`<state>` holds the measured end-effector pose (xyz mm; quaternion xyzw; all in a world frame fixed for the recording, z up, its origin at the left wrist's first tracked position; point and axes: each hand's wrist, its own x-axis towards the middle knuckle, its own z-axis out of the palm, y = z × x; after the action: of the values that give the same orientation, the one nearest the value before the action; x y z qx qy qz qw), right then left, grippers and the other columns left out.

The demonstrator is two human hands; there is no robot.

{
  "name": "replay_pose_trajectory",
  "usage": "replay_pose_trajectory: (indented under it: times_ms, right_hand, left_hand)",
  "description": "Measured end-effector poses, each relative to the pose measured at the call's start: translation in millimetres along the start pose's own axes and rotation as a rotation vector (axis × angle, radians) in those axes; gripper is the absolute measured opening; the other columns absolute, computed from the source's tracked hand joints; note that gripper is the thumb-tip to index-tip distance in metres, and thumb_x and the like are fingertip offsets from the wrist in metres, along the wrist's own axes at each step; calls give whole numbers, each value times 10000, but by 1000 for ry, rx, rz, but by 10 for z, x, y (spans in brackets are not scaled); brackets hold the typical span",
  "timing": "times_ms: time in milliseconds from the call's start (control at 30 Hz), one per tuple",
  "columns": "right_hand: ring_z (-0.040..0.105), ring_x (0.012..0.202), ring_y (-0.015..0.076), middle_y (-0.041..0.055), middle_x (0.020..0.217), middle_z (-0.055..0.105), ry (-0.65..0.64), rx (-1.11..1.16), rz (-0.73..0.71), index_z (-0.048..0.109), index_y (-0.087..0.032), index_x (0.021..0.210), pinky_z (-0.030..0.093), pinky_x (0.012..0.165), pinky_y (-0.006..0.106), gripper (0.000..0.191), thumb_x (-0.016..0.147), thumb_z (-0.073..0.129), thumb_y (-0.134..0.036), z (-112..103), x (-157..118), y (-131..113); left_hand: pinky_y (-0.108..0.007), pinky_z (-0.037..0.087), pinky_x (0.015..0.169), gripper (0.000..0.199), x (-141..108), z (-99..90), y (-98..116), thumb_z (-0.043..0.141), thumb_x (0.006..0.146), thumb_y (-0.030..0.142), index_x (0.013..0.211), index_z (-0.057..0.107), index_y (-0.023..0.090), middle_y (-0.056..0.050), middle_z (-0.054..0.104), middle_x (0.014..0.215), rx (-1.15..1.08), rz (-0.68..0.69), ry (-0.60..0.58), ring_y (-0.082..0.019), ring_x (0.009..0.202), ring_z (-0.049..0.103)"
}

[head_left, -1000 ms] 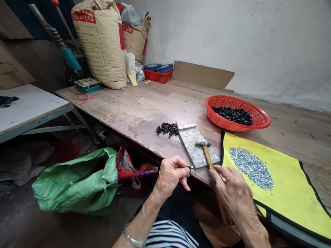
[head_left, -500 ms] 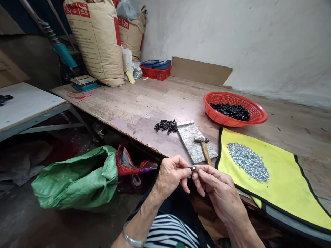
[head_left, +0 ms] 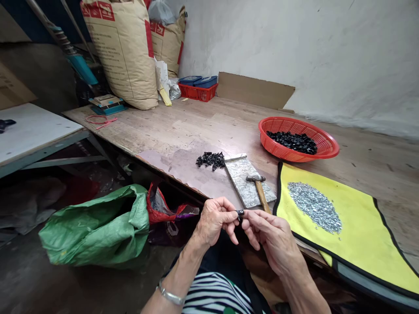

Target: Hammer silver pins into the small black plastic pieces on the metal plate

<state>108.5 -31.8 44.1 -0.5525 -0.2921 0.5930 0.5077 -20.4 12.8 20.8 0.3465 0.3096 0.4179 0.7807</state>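
Between my two hands is a small black plastic part (head_left: 240, 213) with a light metal ring on it. My left hand (head_left: 216, 221) pinches it between thumb and forefinger. The fingertips of my right hand (head_left: 271, 233) are closed at its other end; what lies inside that pinch is hidden. Just beyond my hands, a hammer (head_left: 260, 192) with a wooden handle rests on a grey metal plate (head_left: 242, 176). A pile of small black parts (head_left: 211, 160) lies at the plate's left. To the right, many small silvery metal pieces (head_left: 316, 207) are heaped on a yellow cloth (head_left: 360, 231).
A red basket (head_left: 332, 146) holding more black parts stands behind the cloth. Large paper sacks (head_left: 121, 52) and a red crate (head_left: 199, 92) with blue-lidded boxes are at the back left. Below the table's edge, a green sack (head_left: 98, 226) gapes on the left.
The black part has shifted slightly left and turned a little in my fingers. My right hand has moved slightly left with it. The things on the table have stayed put.
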Motion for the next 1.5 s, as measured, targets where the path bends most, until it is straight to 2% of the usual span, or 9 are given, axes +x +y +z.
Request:
replay_pose_trajectory:
  times_ms: [200, 300, 367, 500, 733, 933, 1133, 1300, 1500]
  right_hand:
    - [366, 285, 69, -5, 422, 509, -29, -215, 22, 579, -126, 558, 222, 278, 179, 277, 573, 734, -356, -160, 348, -94]
    - [395, 318, 80, -3, 420, 504, 48, -186, -127, 583, -122, 573, 277, 301, 195, 215, 560, 741, -267, -366, 710, -588]
    - [460, 394, 80, 10, 513, 558, 259, -112, -279, 582, -128, 634, 334, 350, 185, 144, 602, 707, -190, -519, 968, -1000]
    - [552, 517, 107, 64, 612, 588, 396, -121, -256, 561, -134, 669, 452, 515, 244, 214, 801, 567, -302, -741, 1194, -1453]
    - [569, 560, 220, 112, 656, 643, 502, -907, -288, 674, -163, 747, 442, 537, 353, 191, 657, 663, -331, -1001, 727, -698]
    - [592, 648, 323, 196, 914, 664, 726, -1564, -355, 708, -173, 894, 390, 527, 405, 366, 735, 484, -415, -1469, 586, -325]
    - [608, 776, 351, 199, 1053, 638, 672, -1548, -377, 696, -143, 960, 427, 618, 430, 452, 790, 414, -453, -1519, 539, -339]
    - [606, 767, 333, 153, 1004, 659, 616, -1462, -461, 674, -187, 863, 443, 650, 445, 372, 757, 408, -425, -1355, 498, -188]
    - [621, 783, 264, 85, 830, 685, 368, -1005, -579, 655, -219, 752, 476, 768, 409, 266, 720, 520, -446, -740, 298, -137]
  left_hand:
    - [-185, 407, 297, 83, 10, 61, -81, 599, 622, 171, 676, 553, 128, 36, 544, 468, 265, 115, 187, -87, 300, 471]
    - [-211, 410, 288, 192, 27, 49, -96, 607, 614, 215, 782, 558, 138, 45, 562, 528, 205, 149, 266, -96, 302, 472]
    - [-211, 403, 285, 169, 35, 20, -101, 608, 602, 219, 740, 550, 140, 49, 546, 504, 247, 129, 288, -92, 294, 458]
    - [-182, 373, 305, 68, 108, -99, -70, 579, 626, 203, 628, 530, 155, 61, 476, 403, 431, 120, 324, -89, 290, 450]
    - [-228, 429, 532, 79, 772, -483, 362, 527, 735, 176, 674, 576, 182, -9, 616, 607, 1126, 333, 478, -144, 577, 593]
    - [-328, 410, 751, 165, 1295, -547, 599, 720, 570, 202, 577, 556, 185, -68, 639, 698, 1239, 290, 458, -260, 867, 594]
    - [-298, 410, 711, 180, 1278, -560, 515, 609, 555, 98, 504, 457, 181, -32, 568, 606, 1076, 263, 512, -221, 809, 581]
    - [-251, 407, 458, 114, 976, -554, 382, 565, 616, 219, 607, 456, 187, 28, 464, 476, 705, 190, 517, -131, 455, 492]
    - [-210, 407, 349, 236, 515, -343, 242, 640, 556, 278, 651, 449, 177, 27, 519, 507, 147, 157, 394, -93, 398, 468]
